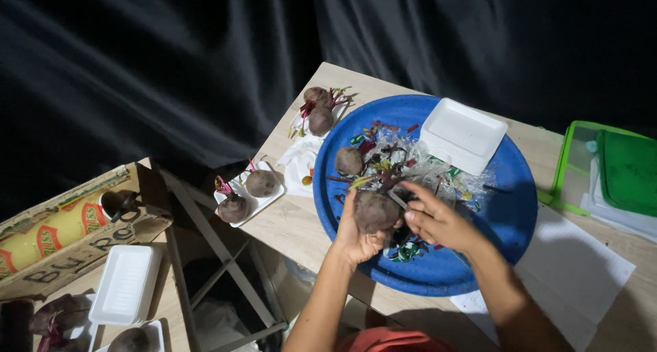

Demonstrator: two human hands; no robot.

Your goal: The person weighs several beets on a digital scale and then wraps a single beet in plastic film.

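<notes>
Both hands work low over the near half of the blue round tray (506, 208), the left hand (356, 235) cupping a beetroot (375, 210) and the right hand (434, 218) just beside it. Ahead of them the tray is crowded: crumpled clear wrap and cut stems (417, 170), a second beetroot (349, 161), and an empty white foam tray (463, 134) at the far rim. The tray's right side shows bare blue. On the counter (294, 225), 2 foam trays of beetroots (250, 187) (318, 112) block the left; a green-lidded container (609, 167) stands at the right, white paper (568, 270) lying flat before it.
</notes>
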